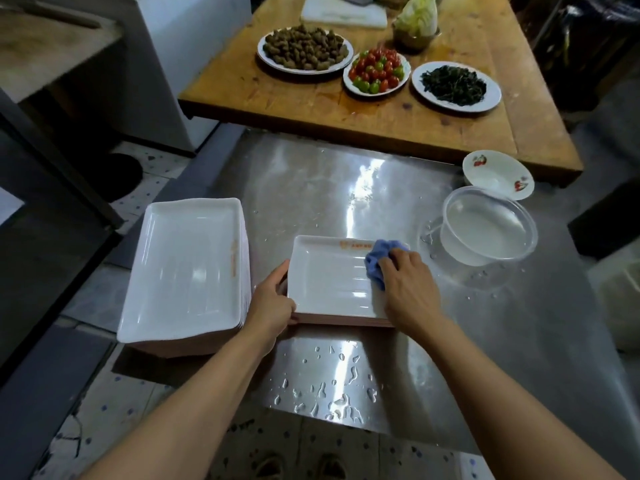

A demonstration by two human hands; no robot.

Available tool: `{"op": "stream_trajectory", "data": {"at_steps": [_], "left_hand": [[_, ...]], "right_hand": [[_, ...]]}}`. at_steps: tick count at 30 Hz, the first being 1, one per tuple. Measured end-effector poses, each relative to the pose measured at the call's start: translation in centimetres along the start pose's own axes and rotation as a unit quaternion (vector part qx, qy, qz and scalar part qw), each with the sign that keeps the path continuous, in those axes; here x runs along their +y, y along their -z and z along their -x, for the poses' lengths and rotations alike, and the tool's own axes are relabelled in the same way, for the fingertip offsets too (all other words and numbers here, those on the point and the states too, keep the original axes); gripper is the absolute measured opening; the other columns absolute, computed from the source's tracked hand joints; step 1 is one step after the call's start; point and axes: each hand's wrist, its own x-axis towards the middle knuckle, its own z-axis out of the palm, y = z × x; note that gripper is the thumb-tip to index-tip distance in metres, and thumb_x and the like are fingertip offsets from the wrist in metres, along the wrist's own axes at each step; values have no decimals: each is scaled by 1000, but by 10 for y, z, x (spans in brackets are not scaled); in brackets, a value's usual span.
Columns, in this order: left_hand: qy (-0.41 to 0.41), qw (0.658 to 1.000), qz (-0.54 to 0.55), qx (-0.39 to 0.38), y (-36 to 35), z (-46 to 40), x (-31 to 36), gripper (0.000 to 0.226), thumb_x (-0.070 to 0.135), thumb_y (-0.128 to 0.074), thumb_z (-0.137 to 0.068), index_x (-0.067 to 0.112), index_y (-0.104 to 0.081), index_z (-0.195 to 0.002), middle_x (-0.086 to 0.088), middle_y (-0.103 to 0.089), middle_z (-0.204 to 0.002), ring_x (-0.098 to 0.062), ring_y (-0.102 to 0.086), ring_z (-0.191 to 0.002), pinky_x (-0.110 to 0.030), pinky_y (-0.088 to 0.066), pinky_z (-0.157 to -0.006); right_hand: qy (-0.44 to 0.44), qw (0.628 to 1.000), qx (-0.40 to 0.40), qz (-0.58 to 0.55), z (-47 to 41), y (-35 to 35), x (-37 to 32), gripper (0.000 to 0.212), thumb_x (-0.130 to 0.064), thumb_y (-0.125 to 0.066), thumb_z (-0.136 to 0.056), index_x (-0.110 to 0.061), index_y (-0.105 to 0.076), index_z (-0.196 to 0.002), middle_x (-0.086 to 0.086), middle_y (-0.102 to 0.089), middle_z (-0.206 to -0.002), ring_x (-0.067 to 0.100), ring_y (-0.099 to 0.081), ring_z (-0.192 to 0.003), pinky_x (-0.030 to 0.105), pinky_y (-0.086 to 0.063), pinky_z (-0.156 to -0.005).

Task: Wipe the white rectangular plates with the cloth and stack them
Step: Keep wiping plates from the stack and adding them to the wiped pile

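Observation:
A white rectangular plate (329, 277) lies on top of a low stack on the wet steel table (519, 341). My left hand (272, 306) grips the plate's left edge, thumb over the rim. With my right hand (408, 289) I hold a crumpled blue cloth (379, 259) and press it onto the right part of the plate. A taller stack of the same white plates (183, 268) stands at the table's left edge, overhanging it slightly.
A clear plastic tub of water (488, 230) sits to the right, with a small cherry-patterned bowl (498, 174) behind it. Beyond lies a wooden table (311, 102) with three plates of food. Water drops cover the steel near the front edge.

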Motion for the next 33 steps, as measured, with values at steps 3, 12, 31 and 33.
{"op": "stream_trajectory", "data": {"at_steps": [3,12,31,33], "left_hand": [[1,1000,4,-2,0,0,0,88,-23,-37,-70,39,-50,-131,20,-55,-113,-19,-60,-87,-25,-50,-48],[-10,1000,1,-16,0,-3,-6,87,-23,-36,-70,40,-50,-129,32,-67,-87,-16,-64,-74,-29,-44,-48],[-55,995,-77,21,-6,6,3,65,-12,-39,-82,30,-49,-131,1,-60,-118,-22,-56,-103,-35,-54,-74],[-65,989,-124,40,-8,8,3,67,-11,-36,-82,30,-47,-134,1,-59,-120,-21,-55,-105,-37,-51,-88]], "right_hand": [[-18,999,2,-45,-12,-5,-17,33,-27,-44,-92,-13,-51,-121,16,-39,-135,35,-40,-114,39,-36,-89],[74,988,-57,-125,-42,-5,-77,40,-27,-47,-92,-25,-48,-132,9,-35,-137,32,-35,-121,38,-33,-96],[79,993,-78,-33,40,12,-21,48,-17,-48,-86,-31,-42,-132,6,-42,-124,27,-39,-113,37,-23,-91],[52,996,-69,-14,51,16,-6,45,-16,-45,-87,-28,-44,-131,6,-41,-125,27,-38,-114,36,-25,-90]]}}
